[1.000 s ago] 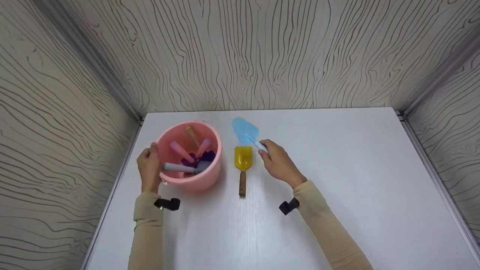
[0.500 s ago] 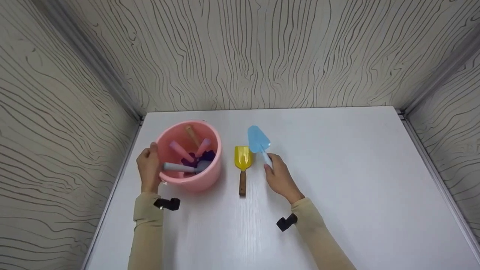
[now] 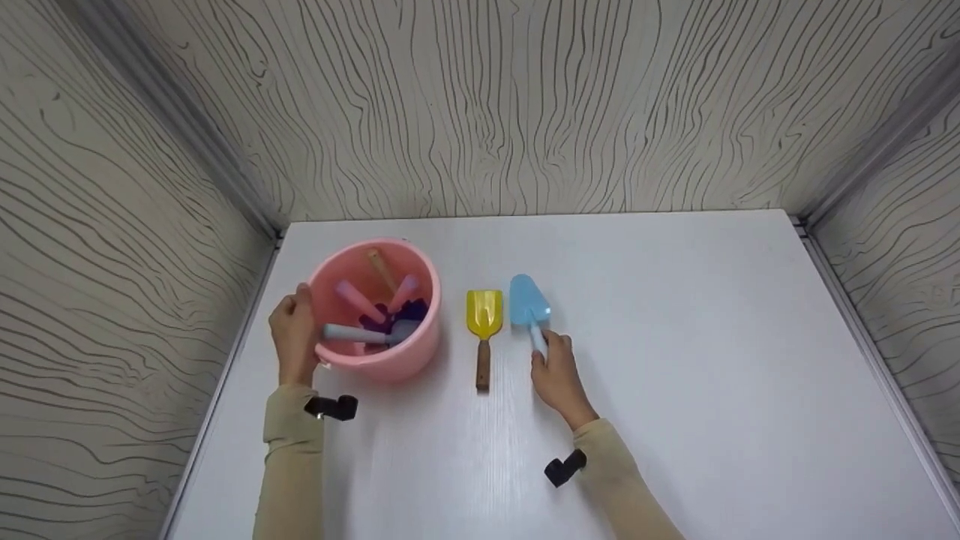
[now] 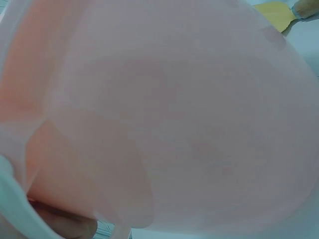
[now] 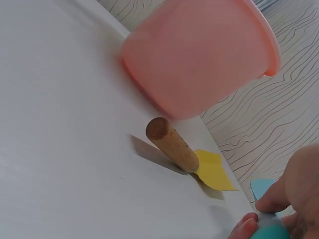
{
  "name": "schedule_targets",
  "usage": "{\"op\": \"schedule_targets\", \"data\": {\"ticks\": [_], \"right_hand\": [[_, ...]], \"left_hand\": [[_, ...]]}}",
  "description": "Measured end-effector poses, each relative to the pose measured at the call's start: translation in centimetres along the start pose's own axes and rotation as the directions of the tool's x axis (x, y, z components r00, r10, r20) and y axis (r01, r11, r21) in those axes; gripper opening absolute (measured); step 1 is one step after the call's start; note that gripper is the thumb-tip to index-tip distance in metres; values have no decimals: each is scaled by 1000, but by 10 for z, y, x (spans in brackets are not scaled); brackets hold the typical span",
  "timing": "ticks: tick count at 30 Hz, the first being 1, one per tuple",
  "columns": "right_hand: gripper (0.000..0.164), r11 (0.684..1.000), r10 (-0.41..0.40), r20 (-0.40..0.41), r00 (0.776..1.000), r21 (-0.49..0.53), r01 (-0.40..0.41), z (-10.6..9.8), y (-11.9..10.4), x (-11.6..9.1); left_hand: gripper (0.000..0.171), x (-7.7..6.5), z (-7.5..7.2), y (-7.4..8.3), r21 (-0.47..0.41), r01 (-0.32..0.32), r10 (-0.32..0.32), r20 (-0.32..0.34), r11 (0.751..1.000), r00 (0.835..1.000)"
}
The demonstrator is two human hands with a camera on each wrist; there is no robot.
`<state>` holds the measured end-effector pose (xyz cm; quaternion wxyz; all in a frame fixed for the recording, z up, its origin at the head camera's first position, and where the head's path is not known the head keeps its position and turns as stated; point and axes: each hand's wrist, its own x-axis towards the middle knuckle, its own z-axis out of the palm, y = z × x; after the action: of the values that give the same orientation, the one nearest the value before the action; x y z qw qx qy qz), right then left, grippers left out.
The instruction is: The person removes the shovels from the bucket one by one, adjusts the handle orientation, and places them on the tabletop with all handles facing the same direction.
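Note:
A pink bucket (image 3: 397, 364) stands at the left of the table, and my left hand (image 3: 294, 334) grips its rim on the left side. Inside it lie several tools, among them a trowel with a pale blue handle (image 3: 356, 334), two pink handles and a wooden handle (image 3: 381, 270). My right hand (image 3: 560, 379) holds a light blue trowel (image 3: 529, 301) by its pale handle, blade pointing away from me. Between bucket and trowel lies a yellow scoop (image 3: 484, 311) with a brown wooden handle. In the left wrist view the bucket's wall (image 4: 189, 114) fills most of the frame.
Everything stands on a white table (image 3: 712, 337). Panels with a wood-grain pattern (image 3: 525, 112) rise behind it and at both sides. A black wrist camera (image 3: 564, 468) sits on the right sleeve, another (image 3: 331, 407) on the left.
My right hand has drawn the light blue trowel toward me and to the right, away from above the yellow scoop to beside it, turning it straighter. The left hand stays on the bucket.

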<state>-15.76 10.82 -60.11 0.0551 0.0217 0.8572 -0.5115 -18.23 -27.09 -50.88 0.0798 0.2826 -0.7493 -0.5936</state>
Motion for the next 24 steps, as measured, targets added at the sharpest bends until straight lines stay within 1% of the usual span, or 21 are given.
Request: {"op": "schedule_targets", "data": {"ticks": [2,4,8,10,13,18,24], "right_hand": [[48,1000,21,-6,1000,5,-21,2,2,-1],[48,1000,26,-16,1000,5,-26,4,4,-2],[49,999,31,-17,999,16,-31,7,7,-2],[49,999,42,-11,999,22,-42,8,8,-2],[49,998,62,-2,998,16,-62,11,10,-1],[49,995,99,7,995,14,-99,15,12,0],[49,991,131,2,991,2,-131,16,6,3]], "left_hand": [[57,0,0,0,0,-3,3,1,1000,1000],[57,1,0,-1,-8,-20,20,-4,1000,1000],[53,1,2,-2,-31,-60,59,-35,998,998],[52,1,2,-3,-41,-66,64,-45,997,997],[50,0,3,-3,-45,-57,55,-50,997,997],[50,0,3,-2,-24,-49,48,-44,999,998],[52,0,1,0,-23,-14,13,-21,1000,1000]]}}
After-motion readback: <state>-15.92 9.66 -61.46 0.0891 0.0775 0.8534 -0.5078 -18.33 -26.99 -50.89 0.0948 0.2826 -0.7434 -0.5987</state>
